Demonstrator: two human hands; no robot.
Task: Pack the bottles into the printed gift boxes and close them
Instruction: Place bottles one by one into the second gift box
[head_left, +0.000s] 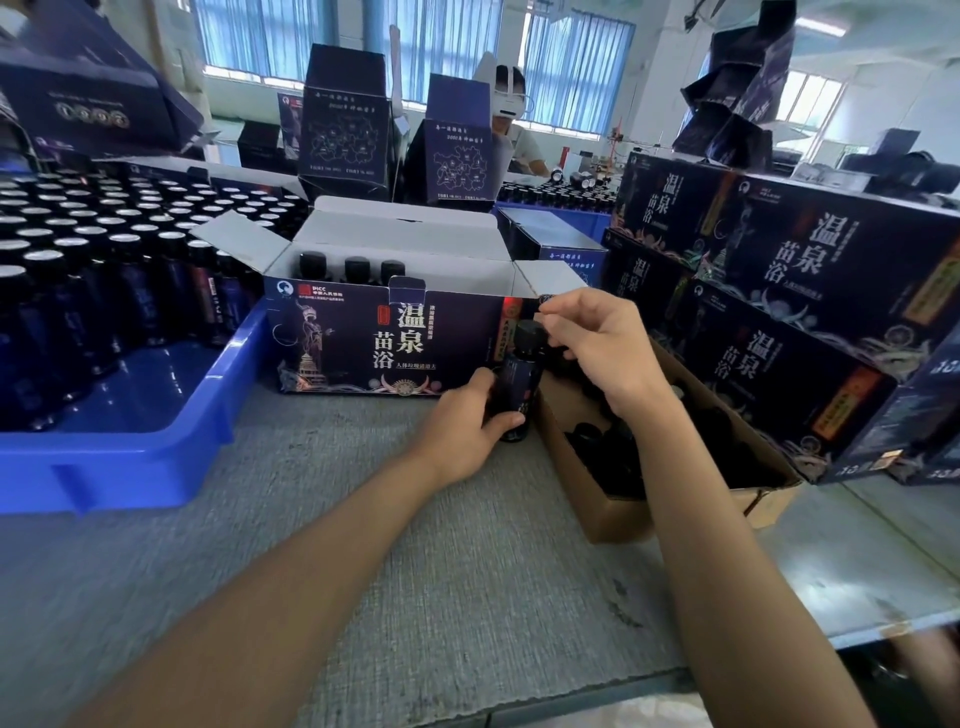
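A dark printed gift box (363, 343) stands open on the grey table, flaps up, with three black-capped bottles (356, 270) along its back wall. In front of its right corner my left hand (462, 431) grips the body of a dark bottle (519, 384) that stands upright on the table. My right hand (597, 343) is at that bottle's black cap, fingers curled round it from the right.
A blue tray (130, 457) at left carries many uncapped dark bottles (104, 249). A brown carton (623, 509) of black caps sits at right. Closed gift boxes (810, 291) are stacked behind it. Another person (511, 114) works across the table among upright boxes.
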